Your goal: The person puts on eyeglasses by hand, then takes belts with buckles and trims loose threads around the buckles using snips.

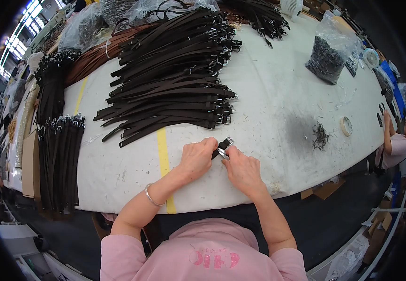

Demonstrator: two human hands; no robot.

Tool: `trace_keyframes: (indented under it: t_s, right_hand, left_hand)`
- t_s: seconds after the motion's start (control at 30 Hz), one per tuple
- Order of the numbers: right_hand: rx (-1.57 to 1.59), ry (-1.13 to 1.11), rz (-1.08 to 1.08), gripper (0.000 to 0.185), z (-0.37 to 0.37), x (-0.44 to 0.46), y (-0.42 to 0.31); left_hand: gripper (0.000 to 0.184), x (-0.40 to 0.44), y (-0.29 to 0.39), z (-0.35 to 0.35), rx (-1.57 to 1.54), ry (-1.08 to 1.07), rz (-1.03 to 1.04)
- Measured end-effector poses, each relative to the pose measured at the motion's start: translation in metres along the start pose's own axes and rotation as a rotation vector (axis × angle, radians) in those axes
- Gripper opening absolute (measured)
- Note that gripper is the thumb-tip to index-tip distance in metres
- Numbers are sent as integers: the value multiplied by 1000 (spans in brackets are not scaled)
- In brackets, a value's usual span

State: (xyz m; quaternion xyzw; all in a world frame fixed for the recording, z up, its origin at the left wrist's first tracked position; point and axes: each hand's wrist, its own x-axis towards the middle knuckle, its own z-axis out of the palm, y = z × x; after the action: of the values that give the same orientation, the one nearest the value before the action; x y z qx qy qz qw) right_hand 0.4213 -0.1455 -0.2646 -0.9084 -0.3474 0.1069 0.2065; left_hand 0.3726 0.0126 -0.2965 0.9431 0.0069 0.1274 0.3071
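Observation:
My left hand [197, 158] pinches a dark brown belt [226, 142] just behind its silver buckle, which points away from me to the right. My right hand [243, 172] is closed around a small silver metal tool [222, 153], which looks like thread snips; its tip lies against the belt. Most of the belt's length is hidden behind my left hand. Beyond both hands, a wide pile of dark belts [170, 77] covers the table, with the buckles mostly toward the right.
More buckled belts [61, 159] hang over the table's left edge. On the white table [268, 112] are black thread scraps [321, 136], a tape roll [346, 126] and a clear bag of small dark pieces [327, 56]. Another person [394, 143] works at the far right.

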Motion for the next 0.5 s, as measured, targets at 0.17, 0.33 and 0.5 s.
trace_keyframes:
  t_s: [0.17,0.33,0.5]
  right_hand:
    - [71,-21,-3,23,-5,2,10]
    - [172,-95,-4,27,-35,28,14]
    - [107,-76,-229,24,-18,45,23]
  left_hand:
    - [6,1,0,-5,-45,-27,-28]
    - [5,5,-3,-18,-145,-75,-100]
    - [7,13,2,-41,-227,-171,-225]
